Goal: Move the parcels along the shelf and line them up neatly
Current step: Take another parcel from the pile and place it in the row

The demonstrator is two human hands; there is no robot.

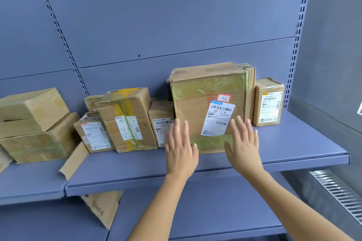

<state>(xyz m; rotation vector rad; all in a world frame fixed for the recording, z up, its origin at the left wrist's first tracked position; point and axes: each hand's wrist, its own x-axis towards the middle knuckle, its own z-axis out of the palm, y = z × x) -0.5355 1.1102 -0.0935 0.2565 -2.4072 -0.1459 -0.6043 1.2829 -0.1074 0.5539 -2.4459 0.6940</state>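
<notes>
We see both hands raised in front of the big box (207,91), which stands on the blue shelf (293,146) right of the middle, its white label facing us. The left hand (181,150) is at the box's lower left corner and the right hand (243,146) at its lower right edge. Both have straight, spread fingers and grip nothing. Both are blurred, so we cannot tell whether the fingertips touch the cardboard or stop just short of it.

A flat folded carton (251,87) stands against the big box's right side. Just right of that, with a slim gap, is a small upright box (268,103) near the end of the shelf.

To the left, a small labelled box (160,121) sits against the big box, partly hidden by the left hand. Next comes a tilted box with yellow tape (125,119), then a low box (94,133) in front of another box (92,100) set farther back. These do not line up along their near faces.

On the neighbouring shelf at far left, one brown box (33,109) lies on top of a bigger one (39,142), and a loose cardboard flap (74,160) leans across the join between the two shelves. A printed carton (103,207) sits on the shelf below. A metal grille (338,191) shows at lower right.
</notes>
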